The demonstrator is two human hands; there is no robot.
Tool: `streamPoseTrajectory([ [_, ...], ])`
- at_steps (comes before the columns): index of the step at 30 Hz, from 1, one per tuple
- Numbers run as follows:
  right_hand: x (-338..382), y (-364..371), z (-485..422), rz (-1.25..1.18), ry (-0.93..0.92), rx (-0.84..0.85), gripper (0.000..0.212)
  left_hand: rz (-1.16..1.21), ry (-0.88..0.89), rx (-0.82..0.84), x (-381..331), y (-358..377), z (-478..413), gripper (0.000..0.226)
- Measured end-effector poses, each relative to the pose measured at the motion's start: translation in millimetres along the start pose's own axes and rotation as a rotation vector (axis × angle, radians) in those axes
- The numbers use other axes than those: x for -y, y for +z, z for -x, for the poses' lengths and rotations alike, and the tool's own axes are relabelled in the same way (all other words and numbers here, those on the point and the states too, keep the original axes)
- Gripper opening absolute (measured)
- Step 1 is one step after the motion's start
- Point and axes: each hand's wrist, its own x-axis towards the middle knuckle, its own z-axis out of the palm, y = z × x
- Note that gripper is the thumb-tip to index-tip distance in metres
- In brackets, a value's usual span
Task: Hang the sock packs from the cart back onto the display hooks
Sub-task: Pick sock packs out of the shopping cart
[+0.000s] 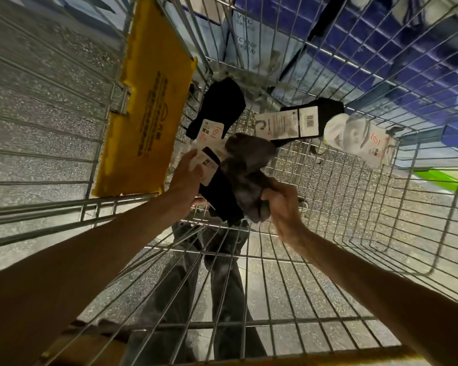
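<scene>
1. You are gripping the grey sock pack [249, 159] by its lower end with your right hand [280, 204], fingers curled tight around the fabric; the pack is sticking up and away from you above the cart floor
2. You are holding the held black sock pack [220, 192] in your left hand [185, 178], thumb lying on its white label [205, 165] and fingers wrapping underneath; it is lying right against the grey one, the two touching between your hands
3. Three more packs are lying on the wire floor of the cart [328, 180]: a loose black sock pack [218, 107] just beyond your left hand, near the yellow seat flap [146, 101]; a barcode-card sock pack [296, 122], black, to its right; and a white sock pack [354, 138] overlapping the end of that one and resting against the right-hand wall
4. Your legs in dark trousers [222, 273] are showing through the cart's near wire wall, and you are standing on a speckled floor [37, 101]
5. Blue shelving [407, 48] is blurring past behind the far right wall of the cart
</scene>
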Motion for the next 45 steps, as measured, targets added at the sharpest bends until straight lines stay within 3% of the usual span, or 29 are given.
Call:
streamPoseTrajectory([
  [3, 9, -4, -6, 0.050, -0.113, -0.131, 0.019, -0.077, -0.023, 0.003, 5, -1, -1, 0.051],
  [7, 20, -8, -2, 0.065, -0.268, -0.063, 0.017, -0.148, -0.113, 0.142, 5, -8, 1, 0.041],
  [11, 6, -5, 18, 0.064, -0.129, 0.221, 0.015, 0.038, -0.128, 0.228, -1, -13, 3, 0.022],
  [13, -5, -3, 17, 0.202, -0.059, 0.225, 0.015, 0.159, -0.135, 0.243, -4, -14, 0, 0.037],
  [14, -7, -4, 16, 0.220, -0.022, 0.237, 0.010, 0.151, -0.127, 0.242, -5, -14, -2, 0.045],
  [16, -12, -7, 9, 0.351, -0.022, 0.289, 0.022, 0.026, -0.089, 0.258, -6, -12, -3, 0.053],
  [20, -17, -12, -3, 0.740, -0.129, 0.473, 0.018, -0.140, -0.015, 0.209, 3, -5, -4, 0.045],
  [23, -19, -21, -16, 0.943, -0.061, 0.587, 0.034, -0.161, 0.045, 0.170, 8, -2, -7, 0.029],
  [25, -16, -28, -24, 1.027, 0.025, 0.601, 0.046, -0.147, 0.064, 0.120, 8, -2, -8, 0.021],
  [27, -10, -32, -30, 0.978, 0.078, 0.486, 0.056, -0.190, 0.096, 0.060, 7, -2, -8, 0.020],
  [30, 5, -27, -45, 0.811, -0.152, 0.145, 0.047, -0.343, 0.167, -0.001, 8, -3, -6, 0.028],
  [33, 28, -2, -75, 0.737, -0.411, 0.167, 0.042, -0.465, 0.178, -0.041, 13, -10, -5, 0.039],
  [35, 37, 22, -101, 1.017, -0.520, 0.255, 0.059, -0.542, 0.165, -0.062, 19, -13, -4, 0.050],
  [37, 39, 48, -121, 1.431, -0.622, 0.293, 0.078, -0.484, 0.118, -0.036, 27, -13, -1, 0.051],
  [39, 43, 77, -134, 1.687, -0.735, 0.335, 0.087, -0.433, 0.097, -0.018, 32, -12, 0, 0.053],
  [41, 47, 102, -146, 1.797, -0.793, 0.339, 0.088, -0.399, 0.111, -0.033, 34, -13, -3, 0.049],
  [45, 50, 116, -153, 1.915, -0.713, 0.347, 0.082, -0.361, 0.121, -0.046, 33, -14, -10, 0.040],
])
